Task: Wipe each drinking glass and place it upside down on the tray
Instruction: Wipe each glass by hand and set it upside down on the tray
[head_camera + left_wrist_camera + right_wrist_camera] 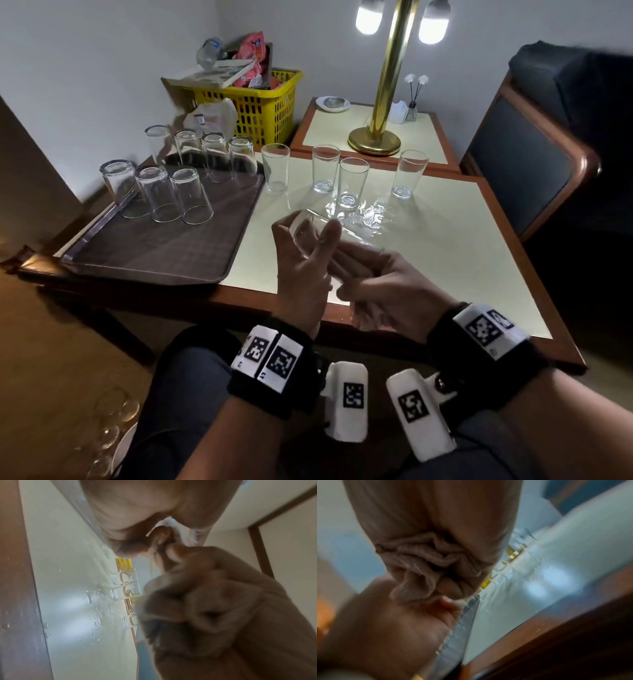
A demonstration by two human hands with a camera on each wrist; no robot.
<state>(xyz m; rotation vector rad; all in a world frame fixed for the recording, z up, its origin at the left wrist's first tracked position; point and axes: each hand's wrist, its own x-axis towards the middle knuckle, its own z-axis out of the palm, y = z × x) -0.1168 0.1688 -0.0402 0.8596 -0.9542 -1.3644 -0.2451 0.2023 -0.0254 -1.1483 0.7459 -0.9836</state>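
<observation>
My left hand [301,270] grips a clear drinking glass [308,228] tilted on its side above the cream table [445,246], base pointing away. My right hand [387,291] holds a beige cloth [436,540] bunched at the glass's mouth. The cloth [214,601] fills the left wrist view, beside the glass wall [85,509]. Several glasses [191,195] stand upside down on the dark tray [154,253] at the left. Several upright glasses [352,181] stand at the table's far side.
Water drops [363,216] lie on the table behind my hands. A yellow basket [263,106] of clutter sits at the back, and a brass lamp [376,137] on a second table. A dark chair [531,164] stands on the right. More glassware [113,421] lies on the floor, lower left.
</observation>
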